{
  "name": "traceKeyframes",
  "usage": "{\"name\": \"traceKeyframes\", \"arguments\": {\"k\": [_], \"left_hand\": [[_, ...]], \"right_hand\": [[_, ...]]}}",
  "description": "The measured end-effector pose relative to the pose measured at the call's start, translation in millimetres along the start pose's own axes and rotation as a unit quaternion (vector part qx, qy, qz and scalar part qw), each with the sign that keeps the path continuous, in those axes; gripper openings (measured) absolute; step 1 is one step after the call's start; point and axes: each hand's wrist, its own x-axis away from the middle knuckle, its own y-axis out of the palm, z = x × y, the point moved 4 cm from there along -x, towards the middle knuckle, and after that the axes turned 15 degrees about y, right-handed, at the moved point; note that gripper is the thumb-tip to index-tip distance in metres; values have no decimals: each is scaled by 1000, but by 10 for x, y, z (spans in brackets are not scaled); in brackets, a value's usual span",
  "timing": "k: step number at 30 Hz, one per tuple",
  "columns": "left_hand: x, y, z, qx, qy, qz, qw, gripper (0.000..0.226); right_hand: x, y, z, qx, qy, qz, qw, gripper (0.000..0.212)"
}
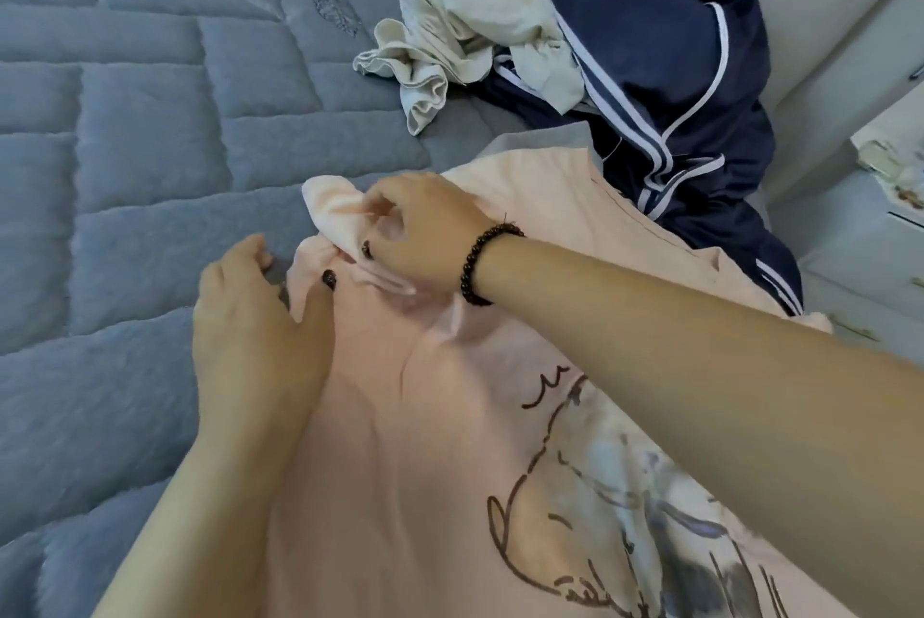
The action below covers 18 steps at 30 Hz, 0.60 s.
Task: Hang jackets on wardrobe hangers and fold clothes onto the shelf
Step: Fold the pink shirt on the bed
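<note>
A pink shirt [400,417] lies spread on the bed [100,167]. The left hand [255,312] pinches its edge; just beyond, the right hand [420,227] grips the bunched sleeve [332,207]. Tugged unevenly, the sleeve may fold crooked. Farther off, a navy jacket [665,82] waits.

Under both hands: pink shirt [380,417], soft matt cloth. Left of them: quilted mattress [125,117], matt fabric. Beyond the right hand: navy jacket [665,67], smooth with slight sheen; cream garment [465,32], matt, crumpled.
</note>
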Motion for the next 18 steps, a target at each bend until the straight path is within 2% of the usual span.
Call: {"name": "traceKeyframes", "arguments": {"k": [3,6,8,10,14,16,18], "left_hand": [[-46,-35,-36,3,-20,-26,999,43],[-56,-55,-46,26,-44,-28,998,8],[-43,-65,-47,62,-73,-17,995,12],[-42,-87,-47,125,-115,6,986,10],[-70,-112,-151,247,-176,50,952,6],[-82,-95,-230,304,-201,69,929,11],[-70,-70,-215,355,-220,65,907,25]], "right_hand": [[-299,52,-89,99,-12,-76,992,27],[-406,-46,-95,112,-28,-154,981,29],[-486,-135,-19,127,-24,-174,976,25],[-594,-233,75,119,-13,-122,985,17],[-657,-333,82,-24,-26,40,999,10],[-664,-250,86,-19,-19,52,998,23],[-678,-87,124,52,19,13,998,36]]}}
